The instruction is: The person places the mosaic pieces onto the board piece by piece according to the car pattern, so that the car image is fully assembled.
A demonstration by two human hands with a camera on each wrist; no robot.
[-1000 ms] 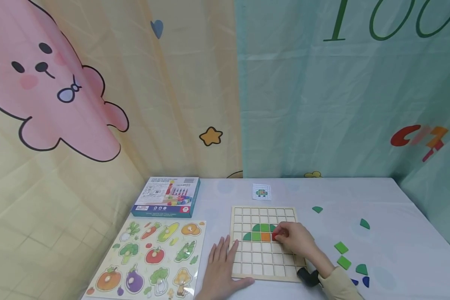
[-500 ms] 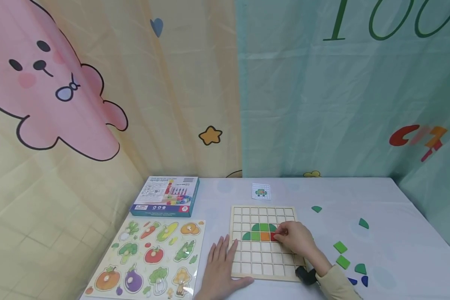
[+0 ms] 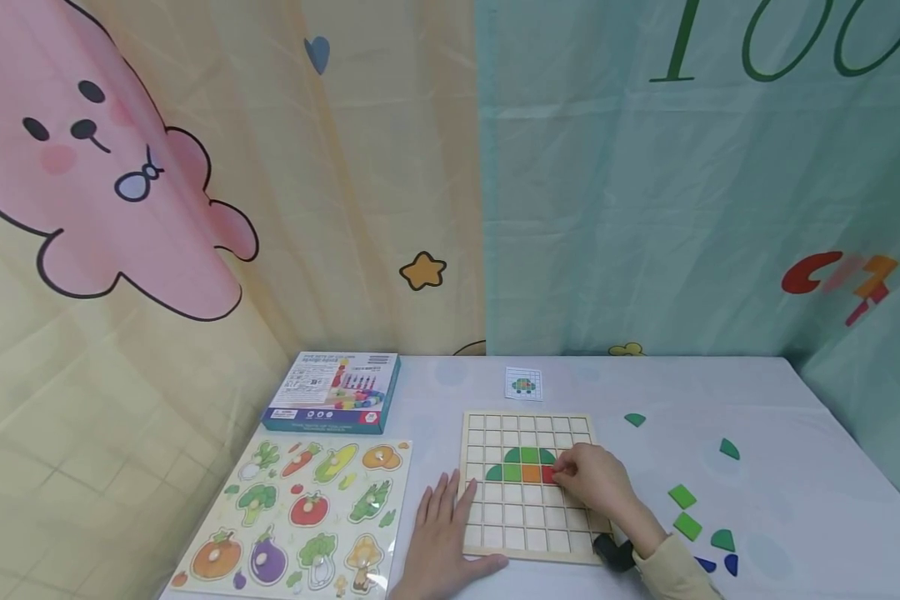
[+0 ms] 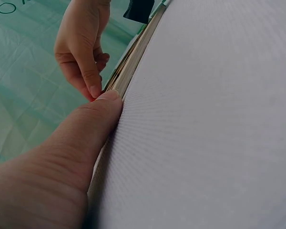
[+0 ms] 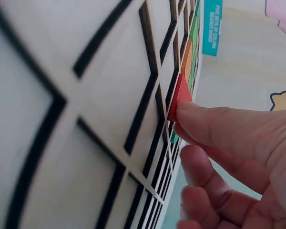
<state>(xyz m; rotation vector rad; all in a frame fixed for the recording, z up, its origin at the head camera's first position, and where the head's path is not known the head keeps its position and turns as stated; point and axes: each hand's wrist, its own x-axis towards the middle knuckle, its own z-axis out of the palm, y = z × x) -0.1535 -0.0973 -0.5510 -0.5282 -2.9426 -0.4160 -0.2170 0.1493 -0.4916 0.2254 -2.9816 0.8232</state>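
While the red square tile [image 3: 547,474] is pinched between thumb and finger of the right hand [image 3: 596,479], it is held at the orange square tile's [image 3: 531,473] three o'clock on the wooden grid board [image 3: 505,517]; whether it is fully seated in its cell cannot be told. Nothing is gripped by the left hand [image 3: 444,546], whose straight, spread fingers are laid at the board's nine o'clock edge, its thumb pressed at seven. Beyond twelve o'clock a picture card [image 3: 523,385] is placed; at nine, a vegetable puzzle [image 3: 356,542] is seen, and at ten, a box [image 3: 322,422].
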